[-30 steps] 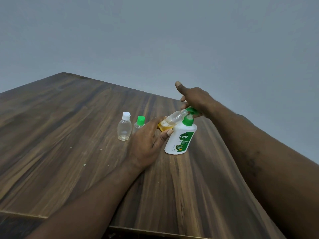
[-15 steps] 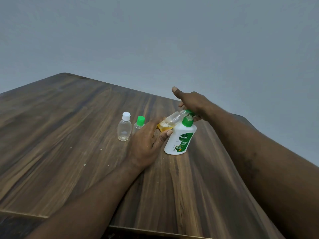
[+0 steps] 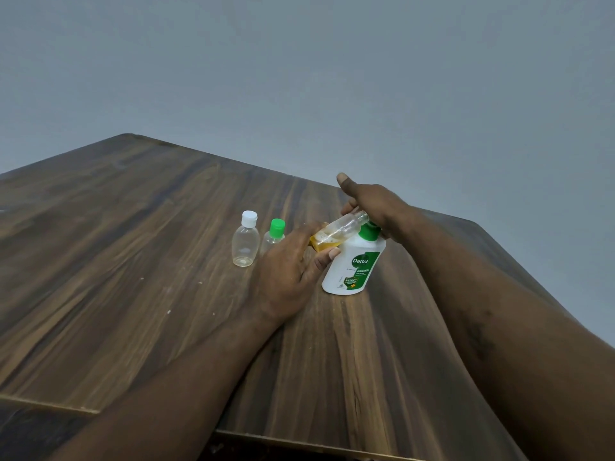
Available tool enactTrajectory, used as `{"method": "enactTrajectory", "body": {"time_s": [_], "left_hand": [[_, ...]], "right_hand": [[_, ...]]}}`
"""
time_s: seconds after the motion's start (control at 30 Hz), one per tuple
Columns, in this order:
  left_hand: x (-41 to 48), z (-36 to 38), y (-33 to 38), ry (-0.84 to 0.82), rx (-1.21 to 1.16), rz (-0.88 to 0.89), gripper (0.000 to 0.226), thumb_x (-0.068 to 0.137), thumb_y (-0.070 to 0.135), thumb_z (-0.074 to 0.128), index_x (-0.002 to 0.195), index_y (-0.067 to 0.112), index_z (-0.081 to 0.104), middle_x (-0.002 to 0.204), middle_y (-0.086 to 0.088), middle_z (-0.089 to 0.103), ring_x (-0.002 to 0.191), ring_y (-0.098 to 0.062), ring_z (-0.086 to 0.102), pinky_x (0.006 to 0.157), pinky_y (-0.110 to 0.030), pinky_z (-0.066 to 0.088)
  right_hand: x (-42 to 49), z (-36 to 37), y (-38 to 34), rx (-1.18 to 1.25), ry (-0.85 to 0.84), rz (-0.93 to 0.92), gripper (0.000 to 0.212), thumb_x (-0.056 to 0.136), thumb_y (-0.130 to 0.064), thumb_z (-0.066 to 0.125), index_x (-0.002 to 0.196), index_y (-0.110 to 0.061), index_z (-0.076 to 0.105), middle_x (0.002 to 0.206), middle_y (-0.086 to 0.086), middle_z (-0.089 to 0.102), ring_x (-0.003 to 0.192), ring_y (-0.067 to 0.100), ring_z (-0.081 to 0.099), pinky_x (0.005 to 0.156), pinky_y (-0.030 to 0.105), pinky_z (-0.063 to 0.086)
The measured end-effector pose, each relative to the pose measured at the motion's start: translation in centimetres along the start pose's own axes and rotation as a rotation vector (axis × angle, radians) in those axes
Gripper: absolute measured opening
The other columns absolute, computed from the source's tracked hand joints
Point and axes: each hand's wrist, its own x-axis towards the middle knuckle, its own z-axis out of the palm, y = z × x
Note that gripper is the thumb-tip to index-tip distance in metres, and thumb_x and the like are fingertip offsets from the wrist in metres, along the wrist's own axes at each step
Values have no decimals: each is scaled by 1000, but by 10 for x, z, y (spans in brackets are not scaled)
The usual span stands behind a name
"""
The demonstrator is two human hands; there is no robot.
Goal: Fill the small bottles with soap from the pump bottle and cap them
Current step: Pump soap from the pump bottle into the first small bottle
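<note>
My left hand [image 3: 286, 271] grips a small clear uncapped bottle [image 3: 336, 229], tilted with its mouth up at the pump nozzle. Amber soap lies in its lower end. The white pump bottle [image 3: 356, 264] with a green label and green pump stands on the table just right of that hand. Over the pump head, my right hand [image 3: 372, 201] presses from above, thumb stuck out; the hand hides the pump head. Left of my left hand stand two capped small clear bottles, one with a white cap [image 3: 245, 242], one with a green cap [image 3: 274, 234].
Everything stands on a dark wooden table [image 3: 133, 261] whose front edge runs along the bottom of the view. Its far edge and right corner lie just behind the bottles. A plain grey wall is behind.
My right hand has sunk slightly onto the pump head. My left hand and the tilted small bottle have stayed at the nozzle.
</note>
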Motion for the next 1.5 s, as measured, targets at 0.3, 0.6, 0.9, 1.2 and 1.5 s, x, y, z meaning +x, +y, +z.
{"method": "enactTrajectory", "body": {"time_s": [0.3,0.6,0.9,1.2,1.5], "left_hand": [[1,0,3,25,-18,0,36,99,40,60,128,18,64,81,35,52,80,18,55,68,1,33],[0,2,-1,0,-3,-18,37,101,50,57,128,25,62,81,32,54,76,12,55,65,-8,34],[0,2,-1,28,-22,-32,40,100,49,56,129,22,63,81,33,54,78,13,55,67,-5,35],[1,1,-1,6,-17,-39,42,100,54,54,129,25,62,82,32,55,77,12,55,66,-6,33],[0,2,-2,14,-9,-35,40,100,50,56,129,22,63,81,32,53,76,11,55,66,-4,32]], "right_hand": [[-3,-34,-22,73,44,-24,84,92,-87,31,109,-15,71,99,7,78,83,24,70,66,33,49],[4,-2,4,41,-54,26,79,94,-79,44,102,-8,76,103,10,76,100,31,71,98,50,52],[1,-20,-11,14,-55,30,83,89,-88,38,103,-14,73,108,9,72,95,27,70,77,40,56],[8,-2,1,18,-62,50,85,91,-84,42,109,-8,73,110,12,74,100,32,71,97,52,55],[6,-5,0,-8,-28,31,83,86,-89,40,92,-14,78,103,9,76,98,31,71,94,53,57]]}}
